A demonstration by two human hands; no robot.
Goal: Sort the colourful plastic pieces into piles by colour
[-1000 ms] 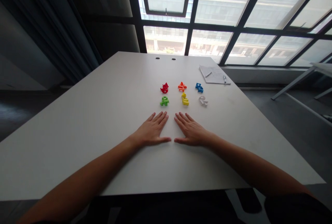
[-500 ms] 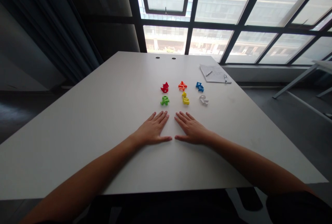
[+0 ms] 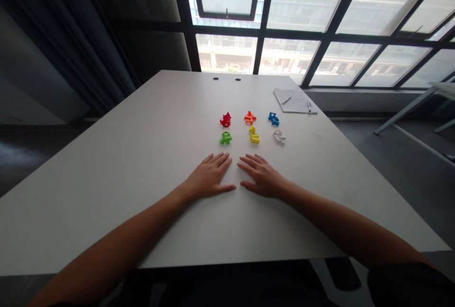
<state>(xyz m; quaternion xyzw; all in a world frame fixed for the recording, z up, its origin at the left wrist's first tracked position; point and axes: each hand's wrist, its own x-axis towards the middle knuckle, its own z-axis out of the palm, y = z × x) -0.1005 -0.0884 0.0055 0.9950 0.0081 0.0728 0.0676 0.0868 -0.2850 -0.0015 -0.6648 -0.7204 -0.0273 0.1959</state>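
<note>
My left hand (image 3: pixel 210 175) lies palm down on the white table (image 3: pixel 135 155), fingers spread and holding nothing. Beside it, my right hand (image 3: pixel 261 176) is also open and empty, with a narrow gap between the two thumbs. Just beyond my left fingertips stands a small green plastic figure (image 3: pixel 225 138). A yellow plastic piece (image 3: pixel 254 135) is nearest to my right fingertips, with a white piece (image 3: pixel 279 137) to its right. Behind these, in a second row, are a red piece (image 3: pixel 225 119), an orange piece (image 3: pixel 250 117) and a blue piece (image 3: pixel 273 118). Their exact kinds are too small to tell.
Sheets of paper (image 3: pixel 295 101) with two pens on them lie near the table's right edge. Two round cable holes (image 3: pixel 215 78) sit at the far edge. Windows rise behind, a dark curtain (image 3: pixel 71 37) hangs left, and another table (image 3: pixel 441 90) stands right.
My right hand has shifted very slightly, its fingers a little more bent and its thumb a bit higher. My left hand and the coloured pieces stay in place.
</note>
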